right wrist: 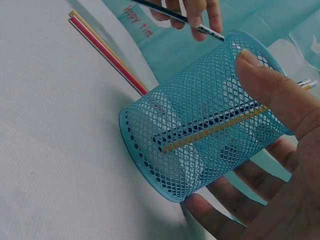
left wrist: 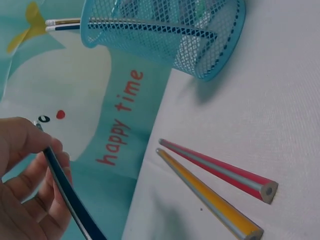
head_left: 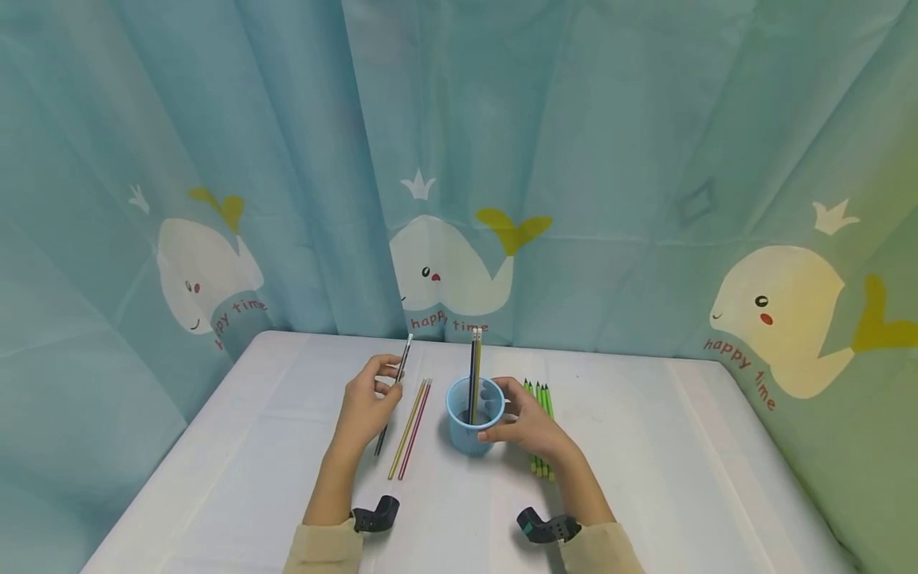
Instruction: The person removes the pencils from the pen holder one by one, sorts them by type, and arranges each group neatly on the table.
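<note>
My left hand (head_left: 370, 402) pinches a dark pencil (left wrist: 67, 187) between thumb and fingers, holding it tilted above the table. My right hand (head_left: 528, 424) grips the side of a blue mesh pencil cup (head_left: 469, 437), thumb near its rim and fingers around the far side, as the right wrist view shows. Inside the cup lean a dark pencil (head_left: 471, 375) and a yellow pencil (head_left: 478, 367), their white ends sticking out above the rim. Between the left hand and the cup, a yellow pencil (left wrist: 200, 187) and a red pencil (left wrist: 220, 172) lie side by side on the table.
Several green pencils (head_left: 539, 462) lie in a row right of the cup, partly behind my right hand. The white table (head_left: 237, 478) ends at a teal curtain (head_left: 617, 159) printed with whales. Each wrist wears a black band with a camera mount (head_left: 376, 516).
</note>
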